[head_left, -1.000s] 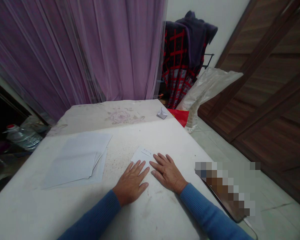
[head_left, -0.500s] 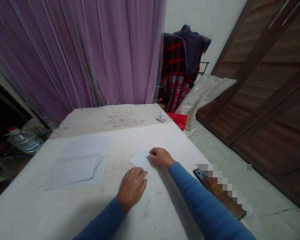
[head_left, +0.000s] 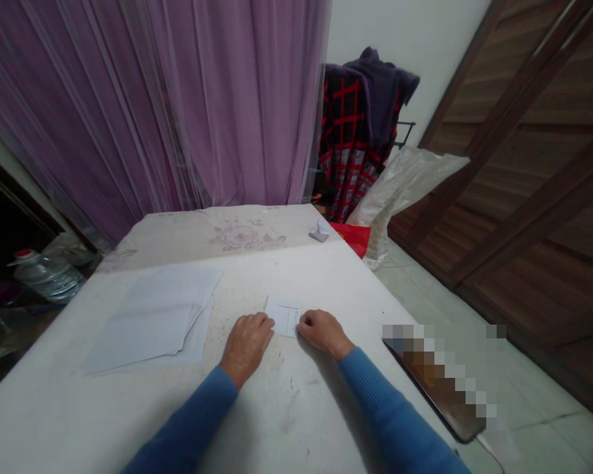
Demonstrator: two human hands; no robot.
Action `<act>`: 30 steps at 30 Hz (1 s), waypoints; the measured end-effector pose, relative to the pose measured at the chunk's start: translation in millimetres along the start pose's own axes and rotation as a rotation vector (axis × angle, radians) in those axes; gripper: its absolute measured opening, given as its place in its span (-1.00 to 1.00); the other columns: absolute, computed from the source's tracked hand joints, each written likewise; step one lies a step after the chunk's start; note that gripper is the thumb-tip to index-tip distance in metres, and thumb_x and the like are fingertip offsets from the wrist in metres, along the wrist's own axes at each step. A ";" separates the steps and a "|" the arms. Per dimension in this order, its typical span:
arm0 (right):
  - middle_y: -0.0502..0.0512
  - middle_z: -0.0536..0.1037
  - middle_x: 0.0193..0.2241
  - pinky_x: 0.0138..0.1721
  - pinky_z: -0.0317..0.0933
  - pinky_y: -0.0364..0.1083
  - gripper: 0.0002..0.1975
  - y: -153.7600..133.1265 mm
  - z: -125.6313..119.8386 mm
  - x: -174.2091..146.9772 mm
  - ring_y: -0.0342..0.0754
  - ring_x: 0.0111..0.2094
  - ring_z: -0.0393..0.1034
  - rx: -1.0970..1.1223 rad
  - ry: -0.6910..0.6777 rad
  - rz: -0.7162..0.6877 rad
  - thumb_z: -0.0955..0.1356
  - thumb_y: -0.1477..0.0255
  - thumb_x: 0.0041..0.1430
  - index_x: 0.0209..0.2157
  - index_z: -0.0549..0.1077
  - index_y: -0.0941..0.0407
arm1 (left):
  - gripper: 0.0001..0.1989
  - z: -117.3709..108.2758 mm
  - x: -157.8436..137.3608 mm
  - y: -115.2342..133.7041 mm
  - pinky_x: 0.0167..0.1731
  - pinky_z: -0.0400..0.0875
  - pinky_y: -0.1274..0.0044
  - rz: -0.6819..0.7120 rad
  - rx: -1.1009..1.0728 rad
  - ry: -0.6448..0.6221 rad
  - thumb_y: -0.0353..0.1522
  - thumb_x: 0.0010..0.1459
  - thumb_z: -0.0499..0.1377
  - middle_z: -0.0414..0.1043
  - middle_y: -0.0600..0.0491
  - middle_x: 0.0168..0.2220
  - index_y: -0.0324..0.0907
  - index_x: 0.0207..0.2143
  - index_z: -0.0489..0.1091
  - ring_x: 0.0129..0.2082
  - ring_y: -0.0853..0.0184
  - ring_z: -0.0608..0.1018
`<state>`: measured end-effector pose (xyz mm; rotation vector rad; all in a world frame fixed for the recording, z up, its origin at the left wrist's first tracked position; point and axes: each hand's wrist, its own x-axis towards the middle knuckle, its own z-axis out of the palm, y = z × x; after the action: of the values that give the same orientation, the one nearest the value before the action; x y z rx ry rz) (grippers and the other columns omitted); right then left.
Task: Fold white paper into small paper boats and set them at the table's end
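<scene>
A small folded piece of white paper lies on the table between my hands, with creases or dark lines near its right side. My left hand has its fingers closed at the paper's left edge. My right hand pinches the right edge, fingers curled in. To the left is a stack of white paper sheets, slightly fanned and apart from both hands. A small folded paper shape stands near the table's far right corner.
The table has a pale cover with a printed flower. A phone, partly pixelated, lies at its right edge with a cable. Beyond are a red item, a plastic bag, draped clothes and a curtain. A large bottle stands left.
My left hand has moved up and left onto the paper's left edge. The paper has turned, and my right hand has shifted slightly nearer, still at its right edge.
</scene>
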<state>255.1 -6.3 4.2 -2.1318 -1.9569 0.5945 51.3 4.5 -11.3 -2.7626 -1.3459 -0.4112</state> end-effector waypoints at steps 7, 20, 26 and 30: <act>0.05 0.61 -0.37 -0.39 0.12 -0.16 -0.80 6.9 -6.4 -2.2 -0.07 -0.36 0.44 0.147 0.168 0.012 0.26 0.39 0.20 -0.32 0.53 0.07 | -0.74 2.9 5.6 -16.4 -0.07 0.35 0.33 -0.084 -0.083 0.035 -0.46 0.25 0.05 0.47 -0.01 -0.03 -0.07 -0.09 0.45 -0.06 0.21 0.50; -0.02 0.51 -0.45 -0.40 0.20 -0.19 -0.66 10.8 3.3 40.7 -0.14 -0.45 0.37 0.323 0.135 0.015 0.30 0.51 0.07 -0.08 0.47 0.13 | -0.65 16.1 -3.1 5.8 0.16 0.22 0.19 -0.101 -0.087 0.103 -0.21 0.25 0.13 0.37 -0.10 0.13 -0.10 0.06 0.36 0.13 0.11 0.39; -0.02 0.51 -0.41 -0.37 0.22 -0.20 -0.56 21.5 -3.6 32.5 -0.15 -0.43 0.37 0.311 0.104 -0.063 0.31 0.53 0.07 0.04 0.39 0.12 | -0.51 22.3 1.7 -3.0 0.16 0.25 0.24 -0.050 -0.167 0.091 -0.16 0.23 0.14 0.27 -0.12 0.23 -0.10 0.18 0.24 0.19 0.14 0.35; -0.04 0.53 -0.39 -0.31 0.19 -0.19 -0.60 17.1 -23.0 34.9 -0.15 -0.39 0.37 0.229 0.060 -0.174 0.33 0.54 0.06 -0.01 0.43 0.07 | -0.47 20.4 12.0 -12.5 0.16 0.26 0.26 -0.079 -0.233 0.085 -0.14 0.27 0.07 0.23 -0.14 0.25 -0.13 0.23 0.17 0.22 0.16 0.33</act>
<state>281.9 29.1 12.4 -1.8023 -1.9145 0.6768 53.1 24.5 -28.9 -2.8390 -1.4784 -0.7249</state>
